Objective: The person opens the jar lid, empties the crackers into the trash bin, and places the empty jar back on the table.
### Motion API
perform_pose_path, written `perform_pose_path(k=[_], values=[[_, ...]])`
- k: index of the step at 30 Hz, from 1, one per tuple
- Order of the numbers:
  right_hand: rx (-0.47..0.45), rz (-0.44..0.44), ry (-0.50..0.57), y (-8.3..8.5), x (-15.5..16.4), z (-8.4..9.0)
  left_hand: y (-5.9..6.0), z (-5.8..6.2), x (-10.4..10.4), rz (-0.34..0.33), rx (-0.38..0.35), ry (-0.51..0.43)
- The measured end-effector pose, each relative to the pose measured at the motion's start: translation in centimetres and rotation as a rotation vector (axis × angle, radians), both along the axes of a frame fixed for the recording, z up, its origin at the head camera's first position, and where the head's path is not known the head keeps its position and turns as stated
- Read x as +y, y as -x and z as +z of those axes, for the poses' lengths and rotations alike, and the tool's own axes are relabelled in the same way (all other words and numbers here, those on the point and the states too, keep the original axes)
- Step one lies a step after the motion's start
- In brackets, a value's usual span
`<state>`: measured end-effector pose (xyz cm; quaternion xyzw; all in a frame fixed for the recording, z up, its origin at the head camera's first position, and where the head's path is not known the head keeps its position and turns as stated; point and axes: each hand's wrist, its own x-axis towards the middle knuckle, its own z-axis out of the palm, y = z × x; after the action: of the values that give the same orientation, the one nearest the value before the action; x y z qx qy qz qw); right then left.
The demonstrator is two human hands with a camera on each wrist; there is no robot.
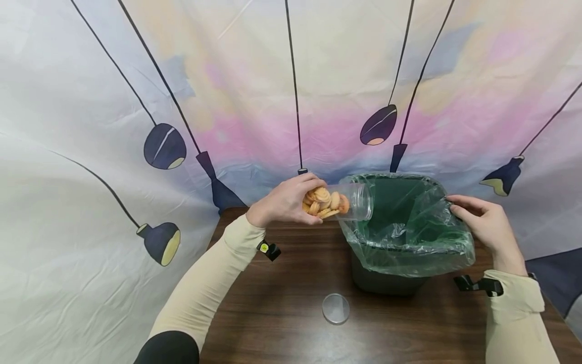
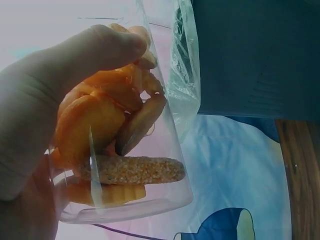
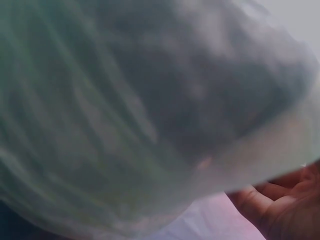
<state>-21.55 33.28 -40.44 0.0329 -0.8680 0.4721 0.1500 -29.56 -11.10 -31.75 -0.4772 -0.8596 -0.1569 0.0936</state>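
Clear plastic jar (image 1: 347, 201) full of orange-ish cookies (image 1: 324, 201) is lying on its side in the left hand (image 1: 286, 202), fingers wrapped around the closed bottom end, with the open mouth poking over the near-left rim of the bin (image 1: 386, 280). From the left wrist view you can see the cookies piled up against the thumb side of the jar, a couple of round ones and a grainy one sitting edge-on. The bin is a dark one on the brown wooden table (image 1: 282, 308), lined with a greenish see-through bag (image 1: 409, 237) that's folded out over the rim. Right hand (image 1: 484, 225) is over at the far-right side of the bin with its fingers on the bag's edge; looks like it's pinching the plastic, but the right wrist view is mostly blurry green bag, so I honestly can't tell how tight. Jar lid (image 1: 336, 308) is lying flat on the table, just in front of the bin and well apart from both hands. Behind everything there's a pastel cloth backdrop (image 1: 291, 76) with dark hanging-lamp drawings.
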Motion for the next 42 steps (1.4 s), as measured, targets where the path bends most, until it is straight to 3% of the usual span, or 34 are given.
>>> perform_pose_path(k=[19, 32, 42], values=[[-0.007, -0.017, 0.021, -0.3, -0.4, 0.0, 0.2, 1.4, 1.1, 0.003, 0.047, 0.129], [-0.006, -0.014, 0.014, 0.0, -0.3, 0.3, 0.7, 2.0, 1.3, 0.005, 0.044, 0.147], [0.004, -0.025, -0.003, 0.1, -0.2, 0.0, 0.7, 2.3, 1.9, 0.0, 0.087, 0.173]])
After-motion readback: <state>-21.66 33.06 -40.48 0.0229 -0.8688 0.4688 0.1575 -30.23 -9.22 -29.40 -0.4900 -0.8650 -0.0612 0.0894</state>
